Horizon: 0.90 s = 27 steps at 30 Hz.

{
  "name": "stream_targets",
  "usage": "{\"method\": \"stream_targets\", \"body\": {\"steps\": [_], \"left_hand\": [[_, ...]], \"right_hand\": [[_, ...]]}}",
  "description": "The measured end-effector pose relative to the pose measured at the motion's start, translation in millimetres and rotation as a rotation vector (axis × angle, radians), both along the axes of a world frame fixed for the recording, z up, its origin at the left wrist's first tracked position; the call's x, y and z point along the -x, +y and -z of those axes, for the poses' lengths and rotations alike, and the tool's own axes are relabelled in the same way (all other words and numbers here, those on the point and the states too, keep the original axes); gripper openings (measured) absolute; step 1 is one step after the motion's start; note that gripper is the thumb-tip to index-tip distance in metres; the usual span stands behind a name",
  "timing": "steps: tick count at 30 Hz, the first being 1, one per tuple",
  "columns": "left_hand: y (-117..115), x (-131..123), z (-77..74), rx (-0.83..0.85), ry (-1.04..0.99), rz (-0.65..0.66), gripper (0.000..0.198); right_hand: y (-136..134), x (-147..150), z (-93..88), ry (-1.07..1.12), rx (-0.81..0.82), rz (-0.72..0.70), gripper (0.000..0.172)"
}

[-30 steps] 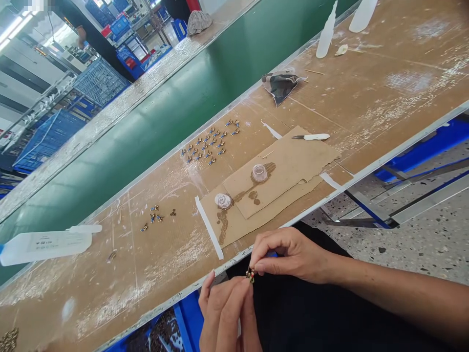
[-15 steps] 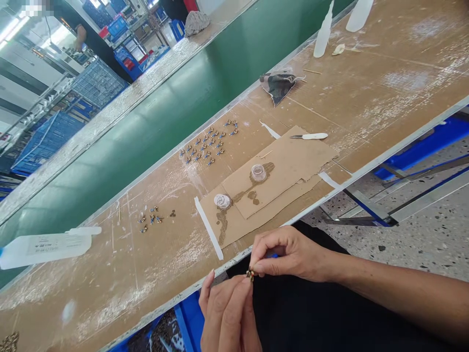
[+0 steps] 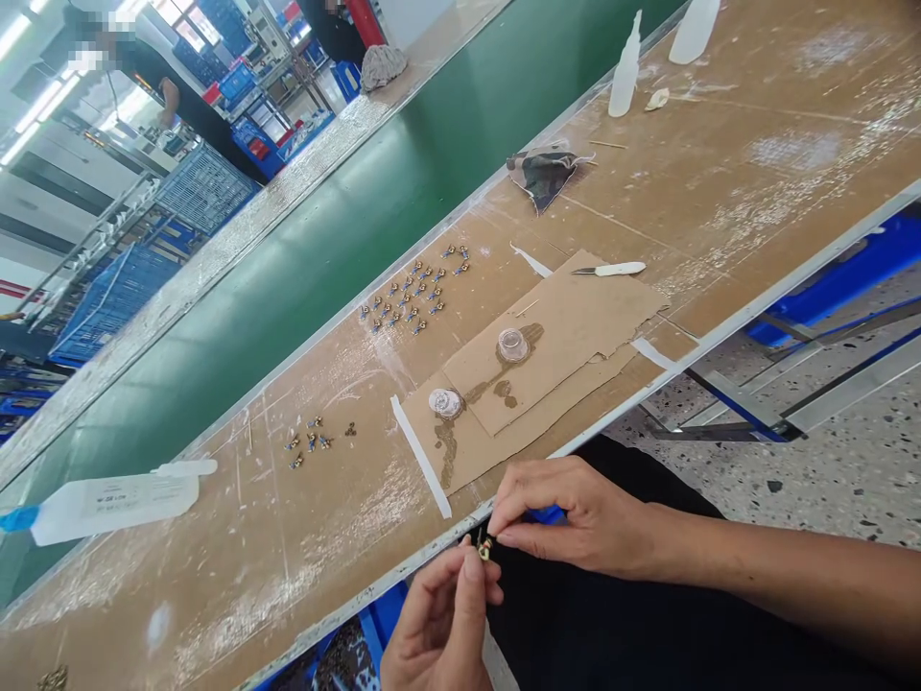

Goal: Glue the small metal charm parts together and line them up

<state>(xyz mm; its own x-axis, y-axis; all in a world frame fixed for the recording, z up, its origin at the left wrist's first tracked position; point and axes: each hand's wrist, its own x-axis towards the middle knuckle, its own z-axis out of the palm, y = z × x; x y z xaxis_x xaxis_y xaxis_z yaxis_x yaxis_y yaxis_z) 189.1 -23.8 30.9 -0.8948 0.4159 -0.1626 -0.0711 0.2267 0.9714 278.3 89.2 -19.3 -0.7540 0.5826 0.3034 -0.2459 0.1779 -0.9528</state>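
Just off the table's front edge, above my lap, a small gold-coloured metal piece (image 3: 484, 549) with dark and orange-red bits sits between my fingertips. My left hand (image 3: 446, 614) is closed, pinching it between thumb and fingers from the lower left. My right hand (image 3: 551, 513) is closed too, its thumb and forefinger pinched at the upper right end of the piece. The exact shape of the piece is too small to make out. On the table, a small group of gold-and-blue pieces (image 3: 312, 441) lies beside a few dark little parts (image 3: 350, 429).
A larger group of gold-and-blue pieces (image 3: 410, 293) lies farther back. Cardboard (image 3: 554, 374) carries two small round pots (image 3: 512, 345) and a white-handled knife (image 3: 619, 270). A plastic bottle (image 3: 115, 504) lies left; a cloth (image 3: 543, 175) lies beyond. Another person (image 3: 194, 115) stands across the green belt (image 3: 345, 230).
My left hand has turned, so its thumb now shows and its fingers curl under the gold piece. My right hand stays pinched beside it. The view has shifted slightly.
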Motion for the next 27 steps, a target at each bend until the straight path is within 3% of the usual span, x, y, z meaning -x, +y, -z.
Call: {"method": "stream_targets", "body": {"steps": [14,27], "left_hand": [[-1.4,1.3,-2.6,0.035,0.036,0.038,0.021],[-8.7,3.5,9.4,0.022,0.46,0.265,0.012]], "right_hand": [[4.1,-0.4,-4.0,0.052,-0.279,-0.012,0.013],[10.7,-3.5,-4.6,0.102,-0.384,0.002,0.014]]}}
